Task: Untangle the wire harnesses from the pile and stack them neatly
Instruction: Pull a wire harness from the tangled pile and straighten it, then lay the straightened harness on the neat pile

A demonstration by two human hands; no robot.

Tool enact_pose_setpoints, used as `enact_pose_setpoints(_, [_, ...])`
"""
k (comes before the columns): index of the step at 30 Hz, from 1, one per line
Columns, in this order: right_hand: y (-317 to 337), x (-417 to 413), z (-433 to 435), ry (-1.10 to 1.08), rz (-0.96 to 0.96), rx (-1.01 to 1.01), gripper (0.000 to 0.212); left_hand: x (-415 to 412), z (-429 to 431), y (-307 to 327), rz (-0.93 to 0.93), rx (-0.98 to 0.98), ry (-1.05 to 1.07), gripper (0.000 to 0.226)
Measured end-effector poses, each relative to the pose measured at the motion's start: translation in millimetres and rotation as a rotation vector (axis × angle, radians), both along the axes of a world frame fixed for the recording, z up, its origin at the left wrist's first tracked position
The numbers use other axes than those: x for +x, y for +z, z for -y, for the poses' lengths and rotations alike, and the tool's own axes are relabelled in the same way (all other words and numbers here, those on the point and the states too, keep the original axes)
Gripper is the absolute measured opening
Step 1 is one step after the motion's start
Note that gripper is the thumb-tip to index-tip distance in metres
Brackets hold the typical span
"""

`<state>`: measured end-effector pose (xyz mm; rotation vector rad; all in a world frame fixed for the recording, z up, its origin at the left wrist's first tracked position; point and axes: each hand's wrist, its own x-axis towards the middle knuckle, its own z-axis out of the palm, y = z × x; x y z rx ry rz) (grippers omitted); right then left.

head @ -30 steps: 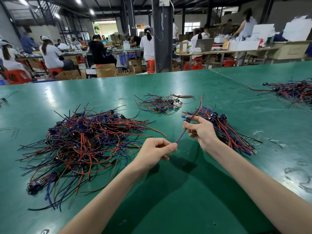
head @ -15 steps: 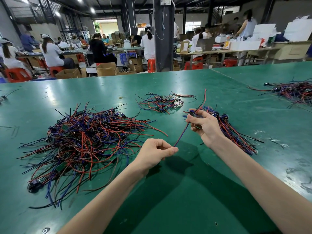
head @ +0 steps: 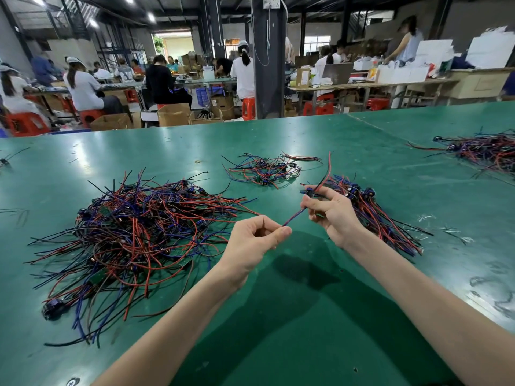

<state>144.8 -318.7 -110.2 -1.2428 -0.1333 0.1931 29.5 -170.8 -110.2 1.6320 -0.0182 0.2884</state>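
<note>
Loosened slightly from a second earlier, the right hand (head: 333, 215) pinches the connector end of a single wire harness (head: 294, 217), whose red tail rises above the fingers. The left hand (head: 255, 240) pinches the other end between thumb and forefinger. Both hands hover apart above the green bench (head: 278, 316). A tangled pile (head: 133, 235) lies to the left, a straightened stack (head: 384, 218) just behind the right hand, and a small cluster (head: 264, 169) beyond.
</note>
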Motion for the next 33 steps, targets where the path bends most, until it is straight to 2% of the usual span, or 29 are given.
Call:
enact_pose_setpoints(9, [0,-2,-1,-0.006,0.029,-0.007,0.022,-3,3,-2,0.067,0.012,-0.059,0.028])
enact_pose_setpoints(13, [-5,-13,-12,0.071,0.122,-0.136,0.023,-6,6,1,0.171,0.011,-0.051,0.034])
enact_pose_setpoints(17, [-8,-15,-14,0.064,0.155,-0.176,0.023,-6,6,1,0.172,0.049,-0.046,0.03])
enact_pose_setpoints(20, [-6,-9,-7,-0.028,0.12,-0.127,0.021,-3,4,0,0.086,0.094,-0.03,0.026])
enact_pose_setpoints(23, [-3,-2,-2,-0.086,0.085,-0.061,0.019,0,0,-5,-0.085,0.092,-0.049,0.029])
enact_pose_setpoints(27, [0,1,-1,-0.075,0.112,-0.043,0.017,2,-5,-13,-0.286,0.17,-0.039,0.031])
enact_pose_setpoints(30, [1,0,-1,-0.049,0.172,-0.073,0.019,2,-7,-14,-0.33,0.222,-0.044,0.03])
enact_pose_setpoints(33, [5,-2,0,-0.04,0.218,-0.111,0.023,1,-6,-13,-0.343,0.151,-0.126,0.028])
